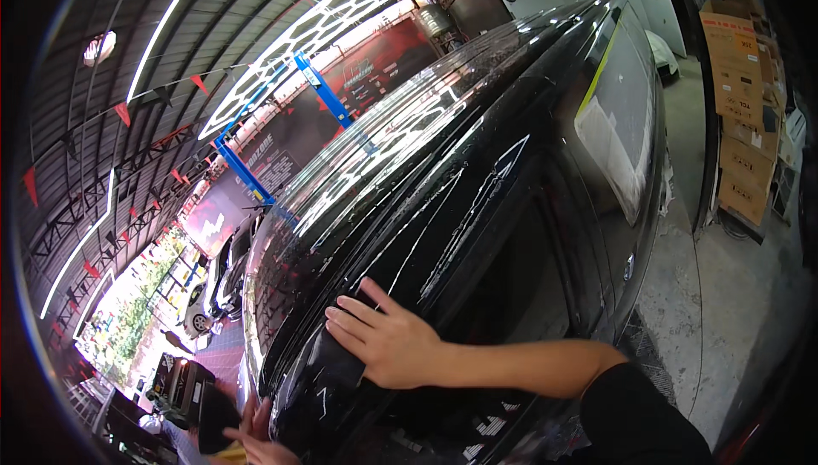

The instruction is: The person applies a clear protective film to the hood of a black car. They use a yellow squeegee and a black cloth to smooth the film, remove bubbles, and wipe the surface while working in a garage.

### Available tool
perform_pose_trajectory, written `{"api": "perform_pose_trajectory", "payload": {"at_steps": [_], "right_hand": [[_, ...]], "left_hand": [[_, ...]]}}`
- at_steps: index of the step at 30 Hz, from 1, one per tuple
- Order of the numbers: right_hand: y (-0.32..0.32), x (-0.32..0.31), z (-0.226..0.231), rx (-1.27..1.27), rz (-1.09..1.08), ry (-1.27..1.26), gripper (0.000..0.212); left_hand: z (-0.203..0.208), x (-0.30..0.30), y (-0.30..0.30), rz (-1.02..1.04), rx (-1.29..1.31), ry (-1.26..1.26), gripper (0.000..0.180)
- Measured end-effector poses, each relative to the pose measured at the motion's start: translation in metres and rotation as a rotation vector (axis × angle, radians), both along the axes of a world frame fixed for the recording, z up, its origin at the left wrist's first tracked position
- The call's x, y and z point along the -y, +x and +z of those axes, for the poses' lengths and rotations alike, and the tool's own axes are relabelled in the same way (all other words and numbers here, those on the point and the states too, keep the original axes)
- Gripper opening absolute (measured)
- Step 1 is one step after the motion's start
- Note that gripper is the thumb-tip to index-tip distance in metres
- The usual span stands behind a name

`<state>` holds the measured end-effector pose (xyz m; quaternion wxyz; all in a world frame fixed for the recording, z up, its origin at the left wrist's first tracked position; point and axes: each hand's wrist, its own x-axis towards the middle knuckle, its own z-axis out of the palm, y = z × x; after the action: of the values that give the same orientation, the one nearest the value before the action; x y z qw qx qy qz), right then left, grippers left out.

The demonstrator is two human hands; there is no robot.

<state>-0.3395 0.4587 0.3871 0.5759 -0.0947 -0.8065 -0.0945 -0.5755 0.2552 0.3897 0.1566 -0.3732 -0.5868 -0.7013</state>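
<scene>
A glossy black car fills the middle, streaked with bright reflections and what look like wet patches. My right hand lies on its dark upper edge above the side glass, fingers spread and pointing left. No object shows under that palm. Low at the picture's edge, my left hand is partly cut off beside the car's front. Its fingers are bent next to a black rounded thing with some yellow below; what they grip is unclear. Reddish finger shapes show just above, perhaps a reflection.
A rear side window carries pale covering and yellow-green tape. Stacked cardboard boxes stand along the right. Blue lift posts rise beyond the roof. Another dark car is parked at lower left. A cable runs over the concrete floor.
</scene>
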Motion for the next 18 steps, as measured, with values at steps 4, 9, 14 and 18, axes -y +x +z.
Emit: {"api": "perform_pose_trajectory", "payload": {"at_steps": [4, 9, 14, 18], "right_hand": [[0.073, -0.076, 0.031, 0.097, -0.147, -0.084, 0.038], [0.187, -0.199, 0.062, 0.012, -0.529, -0.081, 0.027], [0.106, -0.136, 0.075, 0.332, -0.142, -0.243, 0.015], [0.045, -0.058, 0.037, 0.201, 0.008, 0.121, 0.041]], "left_hand": [[0.009, -0.052, -0.007, -0.212, -0.068, -0.077, 0.083], [0.015, -0.069, 0.013, -0.161, -0.200, -0.162, 0.071], [0.013, -0.072, 0.015, 0.078, -0.188, -0.324, 0.063], [0.022, -0.075, 0.027, 0.187, -0.226, -0.281, 0.065]]}}
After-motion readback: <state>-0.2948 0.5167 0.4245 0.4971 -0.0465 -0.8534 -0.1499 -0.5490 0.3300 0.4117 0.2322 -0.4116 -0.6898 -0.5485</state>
